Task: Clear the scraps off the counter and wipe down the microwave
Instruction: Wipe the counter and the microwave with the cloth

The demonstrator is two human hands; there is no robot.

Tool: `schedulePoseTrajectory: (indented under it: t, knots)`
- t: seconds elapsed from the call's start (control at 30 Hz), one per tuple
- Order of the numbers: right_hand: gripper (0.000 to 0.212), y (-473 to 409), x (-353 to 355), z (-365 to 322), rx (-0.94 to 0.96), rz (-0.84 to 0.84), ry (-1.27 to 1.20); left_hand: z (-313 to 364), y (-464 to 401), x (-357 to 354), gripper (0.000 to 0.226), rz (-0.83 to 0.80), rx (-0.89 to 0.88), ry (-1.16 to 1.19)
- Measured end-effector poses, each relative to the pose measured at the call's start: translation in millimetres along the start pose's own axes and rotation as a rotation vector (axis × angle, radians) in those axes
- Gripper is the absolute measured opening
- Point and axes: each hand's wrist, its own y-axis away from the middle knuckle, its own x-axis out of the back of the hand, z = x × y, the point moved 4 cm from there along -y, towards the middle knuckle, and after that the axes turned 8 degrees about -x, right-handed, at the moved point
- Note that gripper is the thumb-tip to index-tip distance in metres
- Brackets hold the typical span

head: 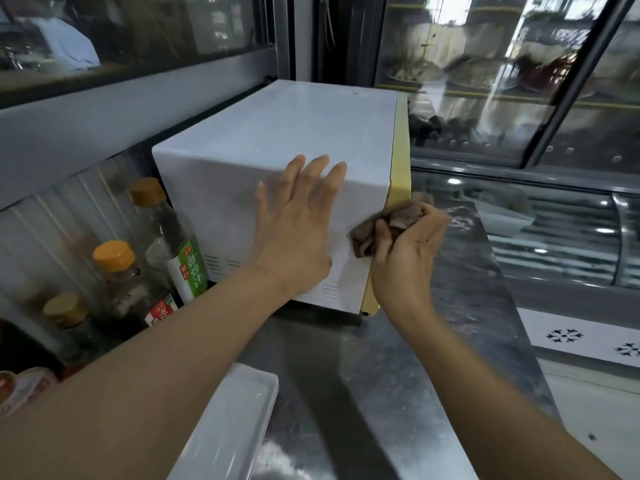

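The microwave [273,174] is a big white box with a yellow front edge, and it sits on the shiny metal counter [398,375] near the middle of the view. The left hand [294,230] is spread flat, fingers straight, pressing on the white side wall. The right hand [408,251], at about 3 o'clock from the left hand, has its fingers curled round a brown rag [388,226], which touches the wall close to the yellow edge. The microwave looks heavy and hard, with smooth sides that could be slippery, so it is best held steady with a flat palm, not lifted. The rag looks soft and floppy, so bunching it up in the fist is a good way to hold it. Bottles [145,258] stand at 9 o'clock from the microwave, just beside it, and a hard push might bump them. A white tray [239,420] lies at 6 o'clock.
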Motion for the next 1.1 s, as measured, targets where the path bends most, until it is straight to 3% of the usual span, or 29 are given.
schedulePoseTrajectory:
  t: [0.3,0.43,0.57,0.63,0.73,0.97,1.1]
  knots:
    - [0.047,52,-32,83,-0.211,-0.120,0.151,0,-1,-4,0.106,0.076,-0.015,-0.005]
    - [0.025,68,-39,104,-0.313,-0.190,0.131,2,-1,-5,0.105,0.083,-0.002,0.001]
    - [0.030,74,-40,113,-0.347,-0.227,0.118,2,-1,-6,0.106,0.100,0.015,0.014]
    - [0.020,76,-40,120,-0.387,-0.284,0.064,3,-1,-6,0.107,0.099,0.019,0.009]
    - [0.016,73,-40,124,-0.279,-0.329,0.148,3,-1,-5,0.108,0.094,0.025,0.000]
    - [0.022,63,-29,131,-0.296,-0.487,0.174,4,-1,-2,0.111,0.038,0.055,-0.050]
    - [0.024,51,-19,123,-0.156,-0.586,0.307,7,-1,2,0.114,-0.011,0.086,-0.095]
